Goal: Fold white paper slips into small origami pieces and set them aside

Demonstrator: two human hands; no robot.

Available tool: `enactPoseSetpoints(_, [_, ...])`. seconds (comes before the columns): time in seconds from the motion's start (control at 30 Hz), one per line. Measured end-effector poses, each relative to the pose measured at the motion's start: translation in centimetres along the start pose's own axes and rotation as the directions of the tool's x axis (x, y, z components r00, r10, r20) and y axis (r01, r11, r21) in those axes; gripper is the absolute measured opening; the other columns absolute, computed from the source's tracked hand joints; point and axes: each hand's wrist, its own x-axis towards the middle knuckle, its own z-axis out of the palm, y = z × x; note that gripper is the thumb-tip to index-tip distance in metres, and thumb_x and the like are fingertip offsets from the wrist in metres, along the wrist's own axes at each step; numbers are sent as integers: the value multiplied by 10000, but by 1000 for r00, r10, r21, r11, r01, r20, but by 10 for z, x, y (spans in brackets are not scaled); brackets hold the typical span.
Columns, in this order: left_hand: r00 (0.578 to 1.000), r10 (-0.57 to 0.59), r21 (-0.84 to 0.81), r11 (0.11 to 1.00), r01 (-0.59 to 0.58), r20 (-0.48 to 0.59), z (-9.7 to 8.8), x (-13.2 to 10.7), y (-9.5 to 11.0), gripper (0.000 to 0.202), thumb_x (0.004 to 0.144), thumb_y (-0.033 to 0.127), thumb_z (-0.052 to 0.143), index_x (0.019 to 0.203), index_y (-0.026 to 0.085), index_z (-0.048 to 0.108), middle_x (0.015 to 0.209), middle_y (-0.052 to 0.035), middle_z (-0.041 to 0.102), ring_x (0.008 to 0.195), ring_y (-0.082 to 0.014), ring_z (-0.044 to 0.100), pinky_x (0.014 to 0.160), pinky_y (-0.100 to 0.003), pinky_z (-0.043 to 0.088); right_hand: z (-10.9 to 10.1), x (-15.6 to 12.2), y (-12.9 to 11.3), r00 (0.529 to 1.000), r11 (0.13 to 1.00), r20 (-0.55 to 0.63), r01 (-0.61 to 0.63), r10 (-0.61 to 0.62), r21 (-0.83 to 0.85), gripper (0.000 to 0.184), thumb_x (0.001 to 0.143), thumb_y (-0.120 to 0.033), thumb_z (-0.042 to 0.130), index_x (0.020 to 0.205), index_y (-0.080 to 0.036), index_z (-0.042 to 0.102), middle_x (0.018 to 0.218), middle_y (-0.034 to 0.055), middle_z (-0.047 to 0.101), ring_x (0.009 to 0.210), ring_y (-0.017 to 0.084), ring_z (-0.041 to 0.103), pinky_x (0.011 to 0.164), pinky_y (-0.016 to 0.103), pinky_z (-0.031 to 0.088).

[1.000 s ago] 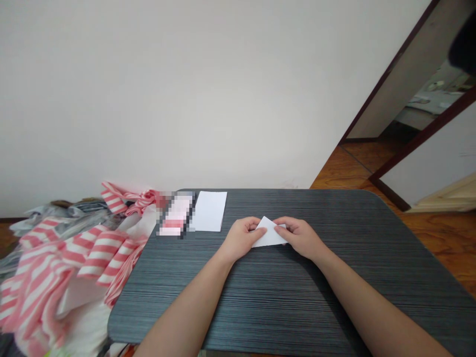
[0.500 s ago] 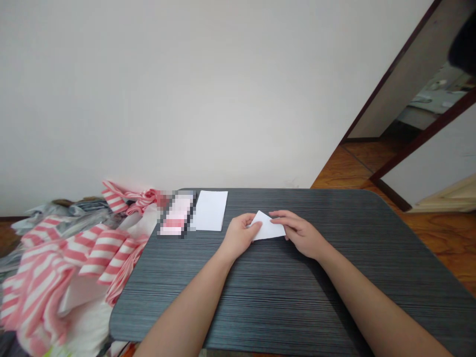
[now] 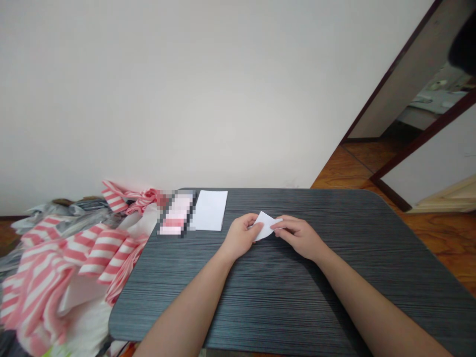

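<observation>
Folded white paper [image 3: 266, 227], tip toward 12 o'clock, pinched between curled fingers of left hand [image 3: 241, 237] at 9 o'clock and right hand [image 3: 299, 238] at 3 o'clock.

Two bare forearms [image 3: 182, 302] [image 3: 372, 302] — smooth, slim, narrowing to wrists, both crossing over near edge of dark table [image 3: 282, 307]. Left hand [image 3: 240, 237], right hand [image 3: 297, 237] also bare — long slender fingers [image 3: 286, 223], nothing worn.
</observation>
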Motion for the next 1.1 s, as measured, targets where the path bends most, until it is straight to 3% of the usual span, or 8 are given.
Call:
enactPoseSetpoints(0.17, [997, 83, 5, 997, -83, 10, 1, 0, 3, 288, 766, 237, 573, 1038, 145, 587, 958, -66, 650, 781, -137, 586, 663, -221, 439, 1, 1, -2, 1000, 999, -25, -8, 9, 33, 195, 844, -271, 513, 900, -217, 692, 870, 51, 635, 767, 172, 581, 700, 291, 442])
enactPoseSetpoints(0.4, [998, 55, 72, 996, -54, -7, 1, 0, 1, 237, 780, 262, 555, 979, 142, 600, 864, -48, 648, 678, -117, 558, 612, -214, 414, 0, 2, -4, 999, 997, -30, -29, 31, 77, 200, 850, -269, 501, 837, -203, 689, 788, 43, 626, 735, 167, 575, 681, 289, 435])
enactPoseSetpoints(0.5, [999, 54, 73, 996, -54, 0, 2, -2, 4, 325, 792, 307, 546, 1079, 154, 563, 900, -58, 638, 656, -112, 548, 596, -216, 413, 1, 1, -2, 993, 992, -72, -81, 88, 100, 206, 850, -283, 501, 832, -199, 688, 784, 43, 629, 709, 163, 577, 660, 284, 441])
enactPoseSetpoints(0.67, [990, 135, 183, 975, -125, -44, 3, -6, 6, 632, 674, 284, 686, 1247, 212, 429, 928, -36, 608, 688, -115, 536, 612, -216, 400, 2, 1, 0, 971, 973, -138, -175, 196, 151, 212, 835, -325, 518, 852, -190, 681, 769, 42, 636, 647, 151, 563, 576, 265, 432])
enactPoseSetpoints(0.83, [990, 119, 275, 957, -95, -70, 2, -5, 4, 235, 769, 356, 571, 922, 182, 607, 808, -25, 601, 620, -110, 509, 575, -214, 375, 3, -1, 3, 956, 953, -119, -245, 268, 176, 248, 834, -372, 513, 884, -178, 660, 641, 18, 617, 548, 132, 522, 506, 247, 401])
enactPoseSetpoints(0.93, [988, 139, 307, 945, -111, -69, 2, -5, 5, 224, 790, 378, 539, 827, 175, 627, 793, -34, 600, 625, -117, 512, 579, -218, 375, 5, -2, 6, 946, 942, -129, -271, 299, 196, 252, 829, -383, 520, 903, -176, 643, 625, 11, 621, 506, 120, 494, 490, 243, 392])
enactPoseSetpoints(1.1, [969, 247, 369, 901, -226, -9, 2, -5, 9, 171, 754, 327, 598, 844, 187, 635, 883, -43, 606, 764, -148, 532, 632, -228, 390, 5, -2, 8, 937, 936, -158, -276, 313, 216, 254, 821, -402, 529, 853, -169, 625, 630, 18, 628, 490, 114, 472, 486, 243, 387])
